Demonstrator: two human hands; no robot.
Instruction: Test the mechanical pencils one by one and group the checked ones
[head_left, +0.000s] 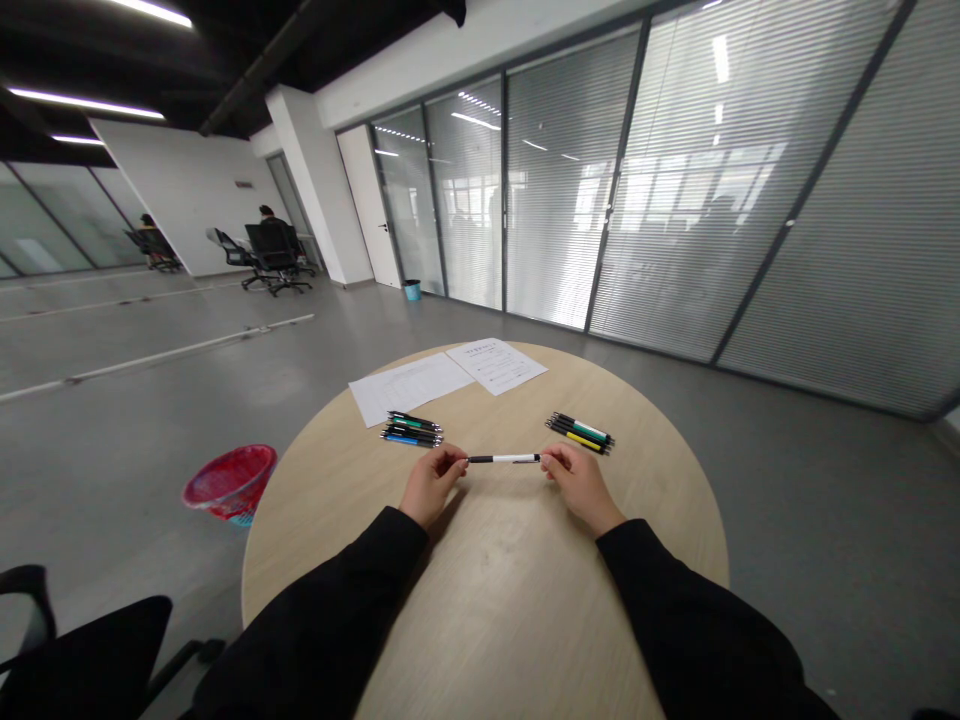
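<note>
A white and black pen (504,459) is stretched level between my two hands, over the middle of the round table. My left hand (435,482) pinches its dark left end. At the other end, with the clip, my right hand (579,482) has its fingers closed on the pen. Just beyond my left hand lies a group of several pens (412,429), some black, some with green or blue parts. Beyond my right hand is another group of several pens (581,432), with green, white and yellow parts.
Two printed sheets, a left one (409,385) and a right one (499,366), lie at the table's (667,500) far side. A red-lined basket (231,482) stands on the floor at left, near a black chair (90,655). Seated people are far back.
</note>
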